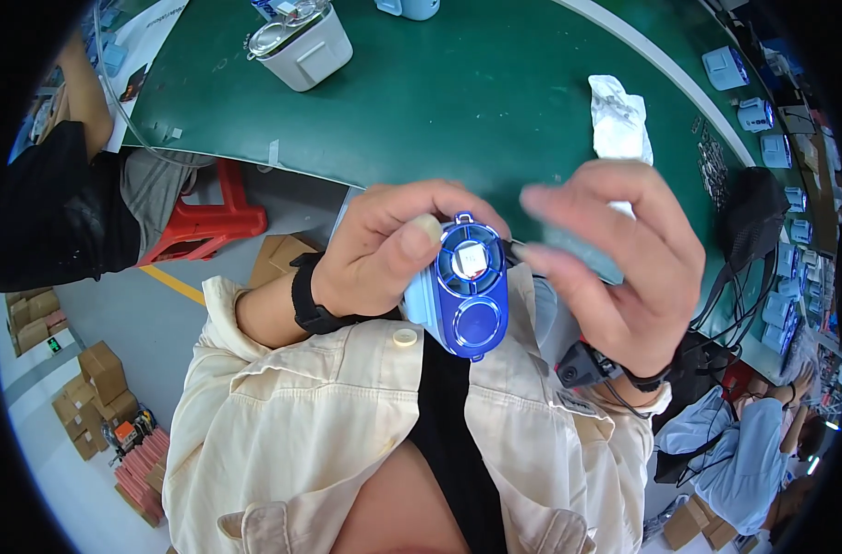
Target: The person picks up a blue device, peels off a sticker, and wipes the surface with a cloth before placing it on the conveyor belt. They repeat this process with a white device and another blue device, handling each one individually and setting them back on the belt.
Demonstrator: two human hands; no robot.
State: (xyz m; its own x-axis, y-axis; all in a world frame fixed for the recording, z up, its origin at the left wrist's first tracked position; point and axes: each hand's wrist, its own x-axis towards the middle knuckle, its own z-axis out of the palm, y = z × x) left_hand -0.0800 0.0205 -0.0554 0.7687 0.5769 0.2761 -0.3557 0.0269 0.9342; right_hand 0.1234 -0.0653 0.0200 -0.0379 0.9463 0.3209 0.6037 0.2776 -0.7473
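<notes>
My left hand (375, 254) is closed round a small blue device with a round fan-like grille (476, 319), holding it in front of my chest. The device has a dark blue face with a chrome-ringed grille, a second round disc below it and a light blue side. A white square patch sits in the middle of the grille. Just right of the device is my right hand (629, 258), thumb and fingers apart, nothing visible gripped between them. Its fingertips are smeared by motion. A pale bluish thing (582, 251) shows behind those fingers, its kind unclear.
On the green table (421, 111) stand a whitish tub (310, 55) and a crumpled white wipe (619, 120). Small metal parts (712, 171) and a black bag (751, 217) with cables lie right. Several blue devices (779, 152) line the far right; a person sits left near a red stool (213, 217).
</notes>
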